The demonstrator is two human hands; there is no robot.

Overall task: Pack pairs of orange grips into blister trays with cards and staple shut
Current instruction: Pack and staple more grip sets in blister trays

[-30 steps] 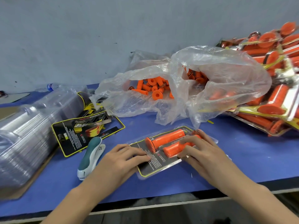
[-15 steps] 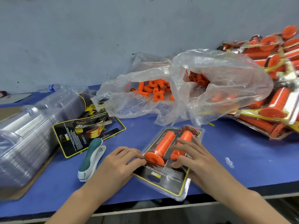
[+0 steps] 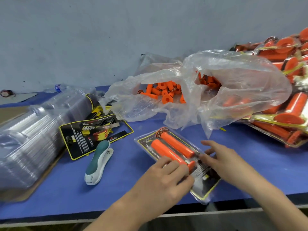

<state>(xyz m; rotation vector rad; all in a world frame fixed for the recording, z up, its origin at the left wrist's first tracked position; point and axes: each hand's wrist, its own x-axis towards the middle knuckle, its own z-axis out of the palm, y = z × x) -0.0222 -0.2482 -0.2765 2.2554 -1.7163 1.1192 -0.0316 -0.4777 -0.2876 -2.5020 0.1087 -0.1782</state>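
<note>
1. Centrally, near the front edge of the blue table (image 3: 250, 155), a blister pack (image 3: 205, 182) lies slantwise, with two orange grips (image 3: 176, 144) side by side under its clear shell.
2. Its black, yellow-edged card reads "FULL DIAMON…" beside the grips; the finer print is too small to read.
3. The left hand (image 3: 166, 177) rests on the pack's near end, its fingers lightly bent and pressing down from above, clasping nothing.
4. The right hand (image 3: 223, 160) is spread, its straight fingertips touching the pack's right edge.
5. Left of the pack lies a teal-and-white stapler (image 3: 98, 164). Beyond it is a stack of cards (image 3: 93, 130) headed "FULL DIAMOND", upside down to the camera.
6. Clear trays (image 3: 33, 139) are stacked far left.
7. A plastic bag (image 3: 241, 80) of loose grips lies behind the pack, and finished packs (image 3: 283, 114) are piled at right.
</note>
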